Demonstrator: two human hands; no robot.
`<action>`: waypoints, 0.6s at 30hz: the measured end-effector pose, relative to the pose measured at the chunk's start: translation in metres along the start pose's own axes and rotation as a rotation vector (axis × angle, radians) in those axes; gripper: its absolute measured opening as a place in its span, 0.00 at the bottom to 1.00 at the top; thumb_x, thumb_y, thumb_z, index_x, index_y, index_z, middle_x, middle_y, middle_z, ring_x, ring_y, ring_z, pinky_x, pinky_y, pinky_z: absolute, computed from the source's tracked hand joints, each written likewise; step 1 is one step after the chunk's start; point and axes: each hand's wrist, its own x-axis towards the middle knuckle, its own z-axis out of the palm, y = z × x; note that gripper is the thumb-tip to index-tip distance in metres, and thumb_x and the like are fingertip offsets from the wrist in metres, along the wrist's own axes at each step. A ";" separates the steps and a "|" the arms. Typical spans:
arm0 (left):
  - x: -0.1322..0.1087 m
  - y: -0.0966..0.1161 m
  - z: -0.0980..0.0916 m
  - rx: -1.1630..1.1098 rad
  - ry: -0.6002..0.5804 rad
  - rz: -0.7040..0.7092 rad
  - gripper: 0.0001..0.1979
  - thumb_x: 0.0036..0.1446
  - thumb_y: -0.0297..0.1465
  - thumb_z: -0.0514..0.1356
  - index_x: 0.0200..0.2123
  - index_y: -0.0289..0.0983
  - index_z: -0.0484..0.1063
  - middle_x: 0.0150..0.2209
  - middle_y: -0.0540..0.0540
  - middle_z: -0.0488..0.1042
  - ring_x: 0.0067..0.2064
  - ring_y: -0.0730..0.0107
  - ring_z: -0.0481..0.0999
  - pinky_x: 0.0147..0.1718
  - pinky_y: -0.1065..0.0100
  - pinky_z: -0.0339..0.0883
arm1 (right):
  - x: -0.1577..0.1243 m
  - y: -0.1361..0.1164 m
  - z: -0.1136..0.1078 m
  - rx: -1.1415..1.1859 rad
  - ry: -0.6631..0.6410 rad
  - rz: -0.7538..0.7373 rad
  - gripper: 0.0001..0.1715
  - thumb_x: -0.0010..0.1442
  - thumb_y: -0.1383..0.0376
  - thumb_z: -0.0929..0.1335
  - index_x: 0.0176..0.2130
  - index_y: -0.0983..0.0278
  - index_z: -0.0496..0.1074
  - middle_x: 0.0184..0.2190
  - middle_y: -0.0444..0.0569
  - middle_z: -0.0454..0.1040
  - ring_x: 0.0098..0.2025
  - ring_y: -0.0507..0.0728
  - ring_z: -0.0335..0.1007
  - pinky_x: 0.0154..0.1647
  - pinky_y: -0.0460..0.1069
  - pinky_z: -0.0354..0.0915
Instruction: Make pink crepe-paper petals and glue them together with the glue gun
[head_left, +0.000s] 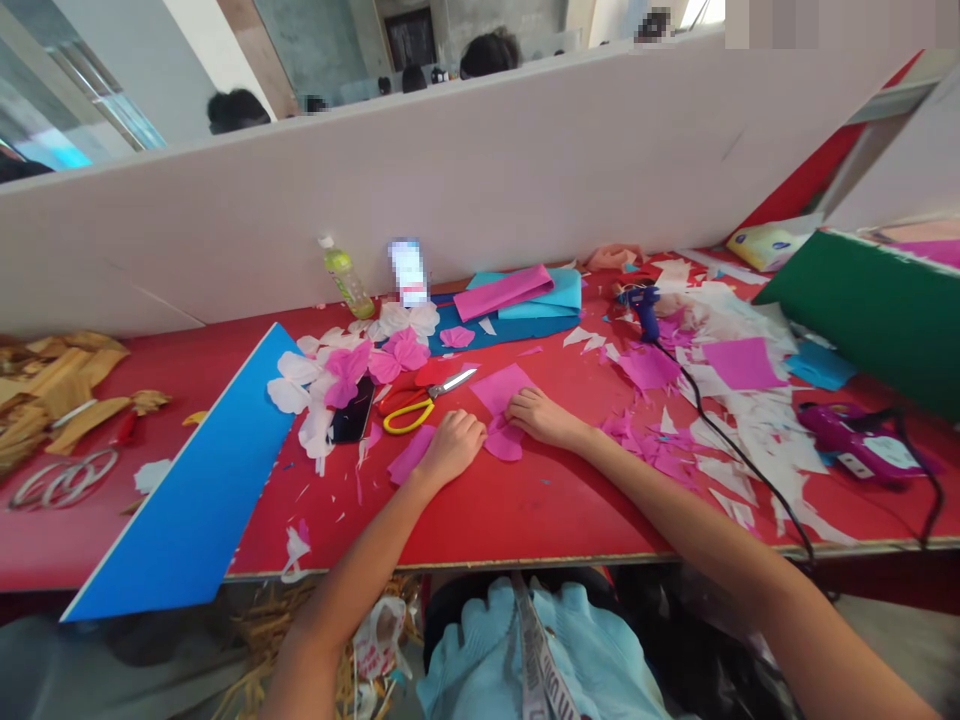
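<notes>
Between my two hands lies a rounded piece of pink crepe paper (504,443) on the red tabletop. My right hand (546,418) has its fingers closed on the top of this piece. From the other side, the curled fingers of my left hand (454,444) grip its left edge; the fingertips are partly hidden. A pink paper square (498,386) lies just beyond my hands, and another pink piece (409,456) is beside my left wrist. Yellow-handled scissors (409,416) rest to the left, blades pointing away. Farther left are pink paper petals (347,373) and white petals (291,383).
A dark phone (353,412) lies under the petals. Against the partition stand a bottle (347,280) and a lit phone (409,272). A blue glue gun (642,310), its cord, and a purple glue gun (859,440) sit right among paper scraps. Blue board (202,490) and green board (874,305) flank the space.
</notes>
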 end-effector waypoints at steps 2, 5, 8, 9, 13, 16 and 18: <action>0.000 0.000 0.000 0.006 -0.002 0.000 0.10 0.63 0.29 0.50 0.32 0.35 0.68 0.32 0.45 0.71 0.38 0.64 0.67 0.40 0.62 0.59 | -0.001 0.001 0.000 0.001 0.013 -0.004 0.17 0.67 0.65 0.57 0.37 0.66 0.71 0.33 0.51 0.69 0.37 0.56 0.58 0.45 0.51 0.54; 0.000 0.000 -0.001 -0.002 0.005 0.003 0.10 0.63 0.29 0.50 0.32 0.35 0.68 0.32 0.46 0.71 0.37 0.64 0.67 0.39 0.63 0.59 | -0.002 0.002 0.001 -0.006 0.020 -0.001 0.17 0.67 0.65 0.56 0.37 0.66 0.71 0.33 0.51 0.69 0.37 0.56 0.59 0.45 0.51 0.54; 0.000 0.000 -0.001 -0.014 0.009 0.003 0.09 0.63 0.28 0.50 0.32 0.36 0.68 0.32 0.46 0.71 0.37 0.64 0.67 0.39 0.62 0.59 | -0.002 0.005 0.000 -0.028 0.007 0.009 0.17 0.67 0.65 0.56 0.37 0.66 0.71 0.33 0.51 0.69 0.37 0.56 0.59 0.45 0.51 0.54; 0.000 0.000 -0.001 -0.016 0.009 0.004 0.09 0.63 0.28 0.50 0.32 0.36 0.68 0.32 0.46 0.71 0.37 0.64 0.67 0.39 0.62 0.59 | -0.003 0.006 0.000 -0.038 0.003 0.016 0.17 0.67 0.65 0.56 0.36 0.66 0.71 0.33 0.51 0.69 0.37 0.56 0.60 0.45 0.51 0.54; -0.001 0.001 -0.001 -0.015 0.030 -0.045 0.08 0.62 0.28 0.52 0.31 0.36 0.68 0.32 0.45 0.71 0.37 0.63 0.67 0.38 0.62 0.59 | -0.005 0.011 -0.003 -0.072 0.012 0.082 0.17 0.67 0.65 0.56 0.36 0.66 0.71 0.33 0.52 0.69 0.37 0.56 0.61 0.44 0.51 0.54; -0.001 0.004 -0.001 -0.024 0.060 -0.106 0.08 0.61 0.28 0.53 0.30 0.36 0.68 0.31 0.45 0.71 0.37 0.63 0.67 0.37 0.61 0.58 | -0.006 0.007 -0.005 -0.037 0.051 0.133 0.17 0.67 0.65 0.57 0.36 0.66 0.70 0.33 0.52 0.70 0.37 0.56 0.61 0.42 0.50 0.55; -0.001 0.006 -0.001 -0.028 0.075 -0.128 0.08 0.60 0.27 0.53 0.30 0.37 0.68 0.30 0.46 0.71 0.37 0.63 0.67 0.36 0.62 0.58 | -0.004 -0.001 -0.005 0.012 0.074 0.131 0.16 0.67 0.65 0.57 0.36 0.66 0.70 0.34 0.52 0.70 0.38 0.56 0.61 0.41 0.50 0.55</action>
